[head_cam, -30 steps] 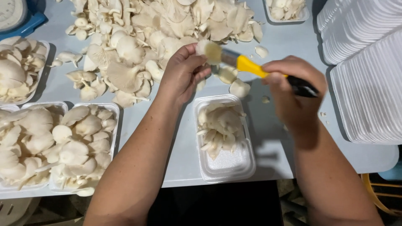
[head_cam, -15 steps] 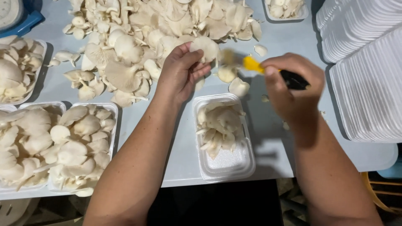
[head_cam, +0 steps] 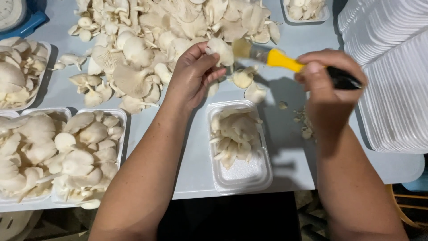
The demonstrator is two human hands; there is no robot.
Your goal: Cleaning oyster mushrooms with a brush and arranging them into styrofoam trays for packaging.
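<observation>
Left of the half-filled middle tray (head_cam: 240, 172), two white foam trays (head_cam: 67, 156) are heaped with oyster mushrooms. Above that tray the left hand (head_cam: 194, 76) pinches one mushroom (head_cam: 221, 50) over the desk (head_cam: 285, 129). The right hand (head_cam: 327, 82), above and right of the tray, grips a brush (head_cam: 285, 60), its long axis almost level, bristles pointing left at the mushroom. Empty trays (head_cam: 392, 67) are stacked farther right

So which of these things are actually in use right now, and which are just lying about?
In use:
- left hand holding a mushroom
- right hand holding a yellow-handled brush against it
- half-filled foam tray below the hands

Lying about:
- loose mushroom pile
- filled trays
- stacked empty trays
</observation>
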